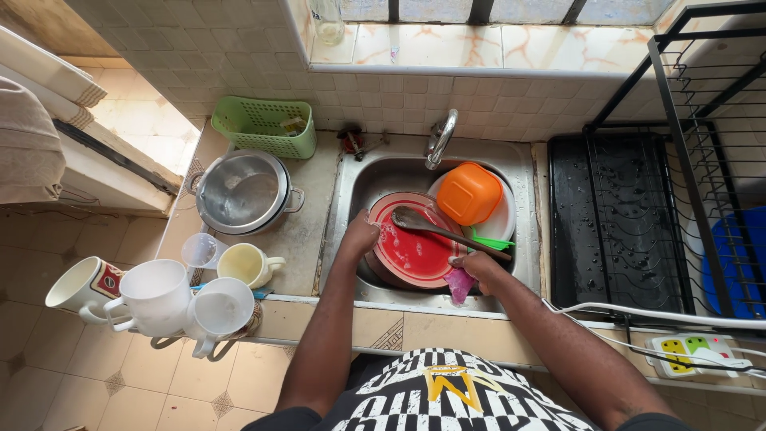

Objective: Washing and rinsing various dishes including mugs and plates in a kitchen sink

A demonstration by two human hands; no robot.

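Head view has us looking straight down on a steel sink (pixel 351 191), and we place everything else from it. Inside the sink lies a red plate (pixel 415 251), wet, with a dark wooden spoon (pixel 443 230) resting across it, bowl end toward the sink's left. Our left hand (pixel 361 235) grips the plate's left rim, fingers curled over the edge and closed on it. Our right hand (pixel 479 267) sits at the plate's near right edge, fingers clamped on a purple cloth (pixel 460 284) that hangs down against the sink's front wall. Behind the red plate, toward the sink's back right, a white plate (pixel 503 219) carries an upturned orange container (pixel 469 193), and a green utensil (pixel 491 242) pokes out below it. The tap (pixel 440 137) curves over the sink's back rim.

Left of the sink, on the counter, stands a steel pot (pixel 243 191), with a green basket (pixel 265 125) behind it against the tiled wall. Nearer us from the pot stand a clear measuring cup (pixel 199 250), a cream mug (pixel 247 263), and several white mugs (pixel 155 297) crowded at the counter's front edge. Right of the sink sits a black dish rack (pixel 614 223) with a wet tray. A white power strip (pixel 694 355) lies at the sink's near right, below the rack.
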